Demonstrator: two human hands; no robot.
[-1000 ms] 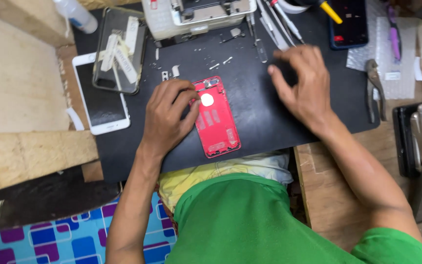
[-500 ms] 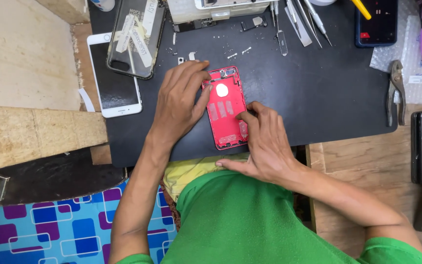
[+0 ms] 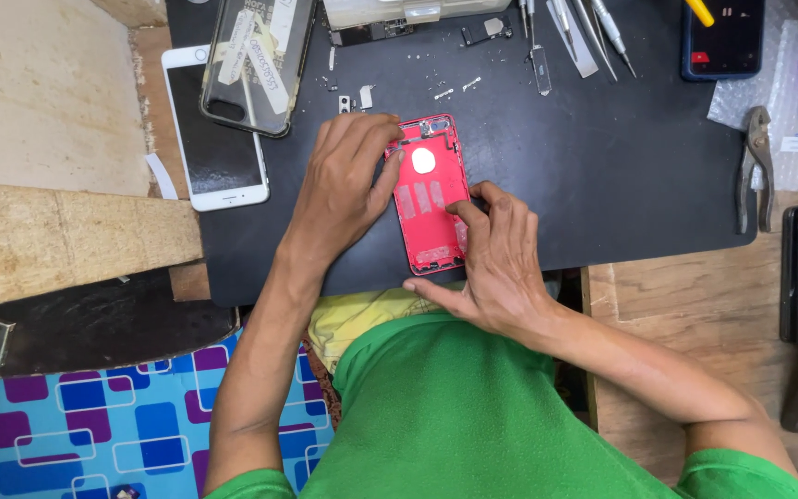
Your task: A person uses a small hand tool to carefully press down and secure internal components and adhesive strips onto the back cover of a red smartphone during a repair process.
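Observation:
A red phone housing (image 3: pixel 429 199), empty and open side up, lies on a black work mat (image 3: pixel 602 185). My left hand (image 3: pixel 344 180) rests on its left edge, fingers curled over the upper left corner. My right hand (image 3: pixel 496 259) presses on the lower right edge, fingertips on the housing's inside. Both hands hold the housing flat against the mat. Small screws and metal brackets (image 3: pixel 362 92) lie just beyond it.
A white phone (image 3: pixel 219 152) lies at the mat's left with a clear case (image 3: pixel 256 60) overlapping it. Tweezers and picks (image 3: pixel 588 32) sit at the top, a dark phone (image 3: pixel 727 37) at top right, pliers (image 3: pixel 755 166) at the right edge, wooden boards on the left.
My right hand came back from the far right of the mat and settled on the housing's lower right edge. My left hand stayed on the housing.

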